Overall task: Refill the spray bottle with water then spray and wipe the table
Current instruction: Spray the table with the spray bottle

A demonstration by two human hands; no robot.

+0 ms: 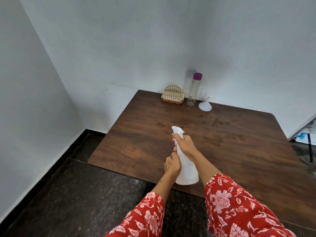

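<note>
A white spray bottle [186, 166] is held tilted above the near part of the brown wooden desk [239, 151], its nozzle pointing away toward the far wall and its wide base toward the person. The right hand [185, 145] wraps around the neck of the bottle just below the spray head, fingers curled around it, so this grip is grasping the spray bottle. The left hand [172, 165] is curled against the left side of the bottle body, lower down, fingers bent onto it, so that grip also grasps the spray bottle. Both forearms come out of red sleeves [239, 212] with a white flower pattern. At the far edge of the desk, near the wall, stands a tall clear water bottle [194, 90] with a purple cap, upright. Just to its left sits a small gold wire holder [172, 97]. Just to its right a white funnel [205, 105] rests upside down, spout up. Damp-looking dark patches show on the desk surface to the right of the spray head. The floor [85, 194] is dark speckled stone.
</note>
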